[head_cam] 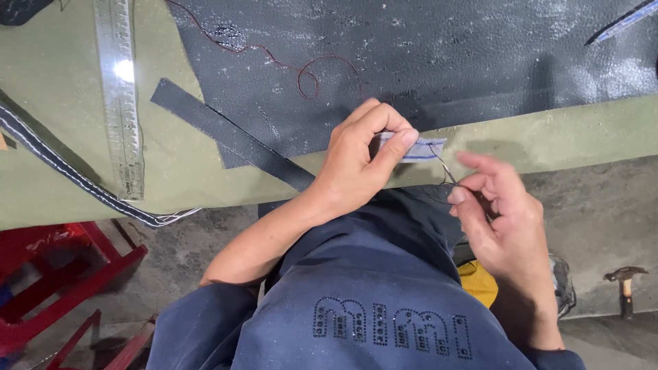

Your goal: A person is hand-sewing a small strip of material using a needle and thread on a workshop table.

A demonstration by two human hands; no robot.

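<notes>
At the near edge of the olive desk [62, 123], a dark sheet [425, 62] lies toward twelve o'clock. The left hand [360, 161] pinches a small white label [421, 149]; at its four o'clock, the right hand [497, 212] grips a needle [447, 168] touching that label.

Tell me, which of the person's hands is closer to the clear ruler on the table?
Left. The left hand pinches a small label to the right of the ruler; the right hand is farther right.
</notes>
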